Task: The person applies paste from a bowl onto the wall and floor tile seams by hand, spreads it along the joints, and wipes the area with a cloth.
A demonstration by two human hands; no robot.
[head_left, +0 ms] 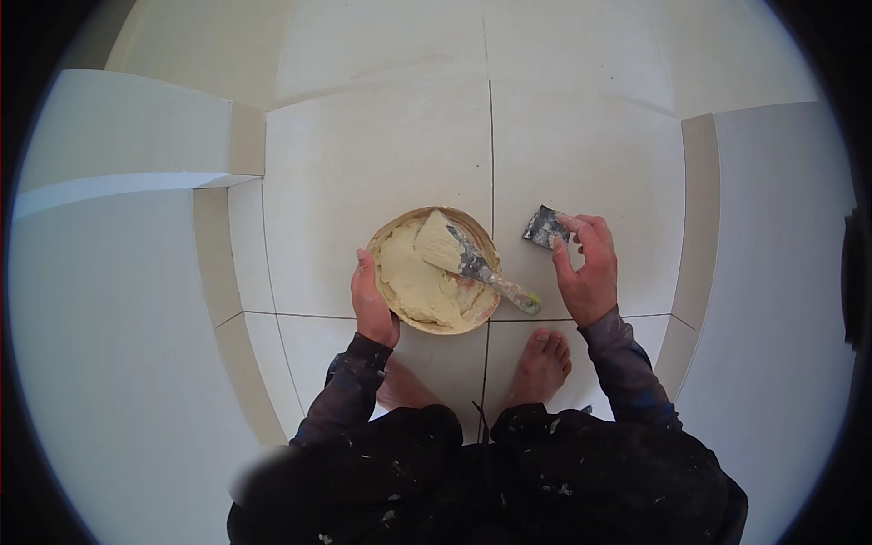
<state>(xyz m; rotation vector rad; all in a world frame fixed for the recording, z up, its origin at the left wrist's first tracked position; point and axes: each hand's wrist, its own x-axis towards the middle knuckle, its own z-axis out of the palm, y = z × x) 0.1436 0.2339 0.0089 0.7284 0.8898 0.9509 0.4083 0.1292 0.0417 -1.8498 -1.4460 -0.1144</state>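
My left hand (373, 302) is closed on the left side of a round bucket (497, 243), its thumb up at the rim. Pale cream paste (406, 278) lies inside, smeared up the wall. Across the bucket rests a putty knife (471, 262), its blade coated in paste and its handle sticking out over the near right rim. To the right, my right hand (589, 274) pinches a small dark square piece (545, 226), flat and smeared with white, between thumb and fingers. Whether it is rubber or sandpaper I cannot tell. It is held apart from the bucket.
Large pale floor tiles (381, 154) with dark joints spread around the bucket. White walls with beige edges stand at the left (109, 300) and right (772, 300). My bare feet (540, 365) are just behind the bucket, close to the putty knife's handle.
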